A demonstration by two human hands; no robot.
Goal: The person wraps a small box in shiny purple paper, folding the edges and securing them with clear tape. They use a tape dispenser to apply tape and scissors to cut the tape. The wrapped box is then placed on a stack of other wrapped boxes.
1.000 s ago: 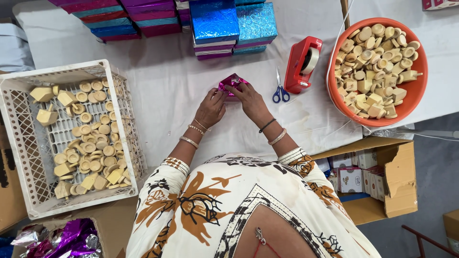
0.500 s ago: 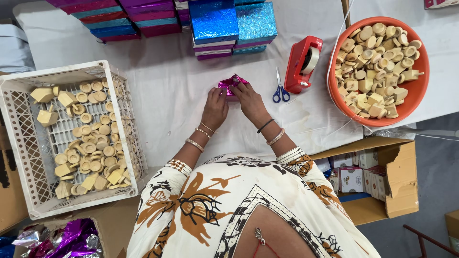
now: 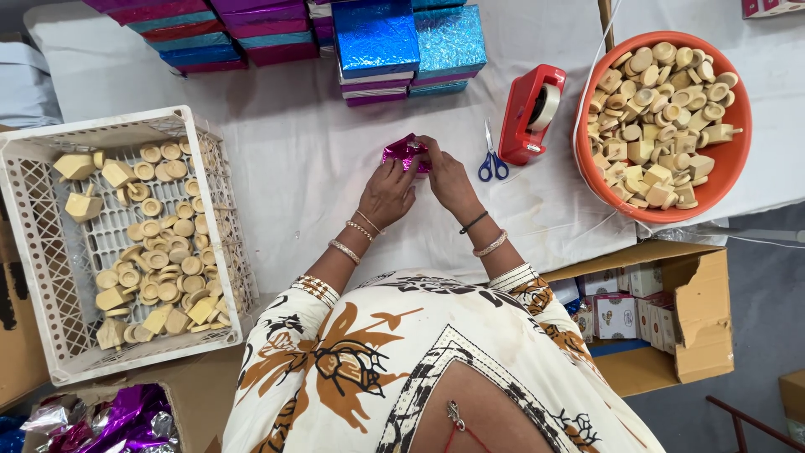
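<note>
A small box wrapped in shiny magenta foil (image 3: 402, 153) lies on the white table cloth (image 3: 293, 159) in front of me. My left hand (image 3: 387, 194) grips its near side with fingers curled on the foil. My right hand (image 3: 445, 176) presses over its right end, thumb and fingers folded onto the wrapping. Both wrists wear bangles.
Blue-handled scissors (image 3: 491, 158) and a red tape dispenser (image 3: 530, 112) lie right of the box. An orange tub (image 3: 591, 172) of wooden pieces sits far right, a white crate (image 3: 33, 218) of wooden pieces left. Stacked foil-wrapped boxes (image 3: 376, 42) line the back. An open carton (image 3: 696, 310) stands lower right.
Both hands have shifted a little to the right and closed tighter over the foil box. The loose foil point at the top has been folded down.
</note>
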